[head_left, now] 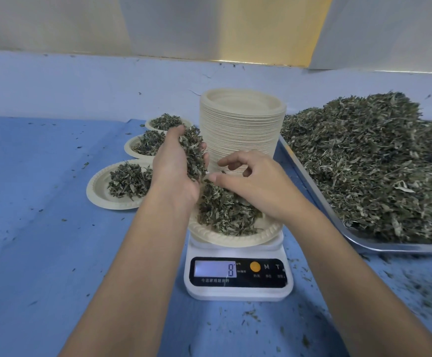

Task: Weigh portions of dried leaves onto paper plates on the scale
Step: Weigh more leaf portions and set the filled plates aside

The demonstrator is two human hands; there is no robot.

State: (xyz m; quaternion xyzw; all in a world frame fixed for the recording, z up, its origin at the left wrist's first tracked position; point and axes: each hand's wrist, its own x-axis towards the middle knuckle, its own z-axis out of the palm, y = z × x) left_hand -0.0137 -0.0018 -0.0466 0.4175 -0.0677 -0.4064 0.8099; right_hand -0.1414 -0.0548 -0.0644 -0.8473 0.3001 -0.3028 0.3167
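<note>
Fingers (pixel 177 134) of the left hand (pixel 171 168) curl round a handful of dried leaves (pixel 191 155) just above the paper plate (pixel 235 239) on the scale (pixel 238 292); the right hand (pixel 256 186) hovers over the plate's pile, fingers loose and apart, holding nothing visible. If the left grip relaxes too quickly, many leaves could drop together and overshoot the weight, or spill past the rim onto the surface (pixel 55 228). The handful runs long along the palm, its lower end pointing down to the plate.

One wide-angle camera sat on my head, looking forward and down at the white digital kitchen scale (pixel 238 292) on the blue-covered table (pixel 42 228). It sat close above the work, and the pale wall (pixel 55 21) closed off the top of its view.
</note>
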